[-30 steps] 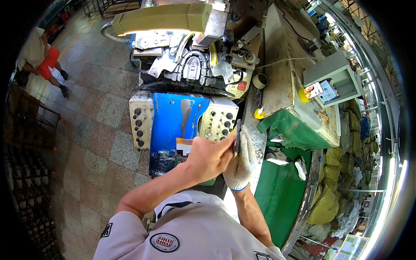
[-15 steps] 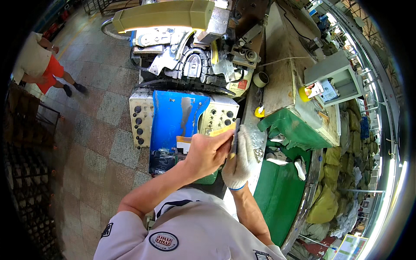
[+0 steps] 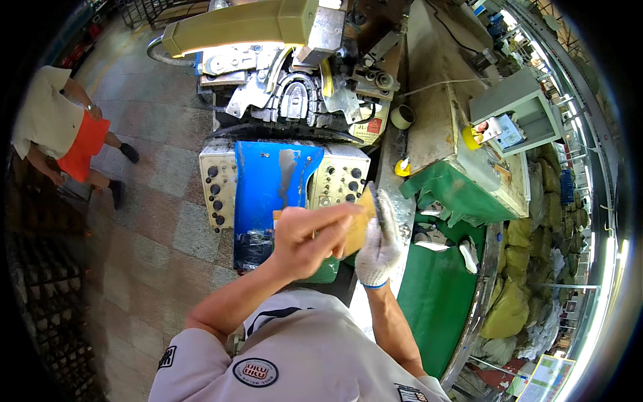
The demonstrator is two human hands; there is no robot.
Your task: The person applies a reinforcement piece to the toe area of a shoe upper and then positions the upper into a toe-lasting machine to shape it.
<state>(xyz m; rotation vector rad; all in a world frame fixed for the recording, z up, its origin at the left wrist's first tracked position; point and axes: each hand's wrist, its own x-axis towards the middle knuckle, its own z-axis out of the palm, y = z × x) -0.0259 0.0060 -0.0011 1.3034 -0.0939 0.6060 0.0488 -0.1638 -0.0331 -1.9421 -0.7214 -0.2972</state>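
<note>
A flat tan-yellow piece with a dark edge (image 3: 358, 231) is held upright between my hands, in front of the machine's control panels. It may be a shoe part, but its exact kind does not show. My right hand (image 3: 380, 258), in a white knitted glove with a blue cuff, grips the dark side. My bare left hand (image 3: 305, 241) is closed at the tan side, its index finger reaching along the upper part and its other fingers curled. The left fingertips are partly hidden. Beyond my hands lies a blue metal cover (image 3: 261, 174) between knobbed panels.
A machine with a horseshoe-shaped metal clamp (image 3: 293, 100) stands ahead under a lamp housing (image 3: 241, 27). On the right, shoes (image 3: 468, 254) lie on a green conveyor belt (image 3: 429, 301) near a worn bench (image 3: 435, 114). Another person (image 3: 67, 127) walks at left; dark racks (image 3: 50, 301) stand nearer.
The piece has turned, showing more of its tan face, and my right hand has shifted slightly right. My left index finger has straightened. The other person has come nearer.
</note>
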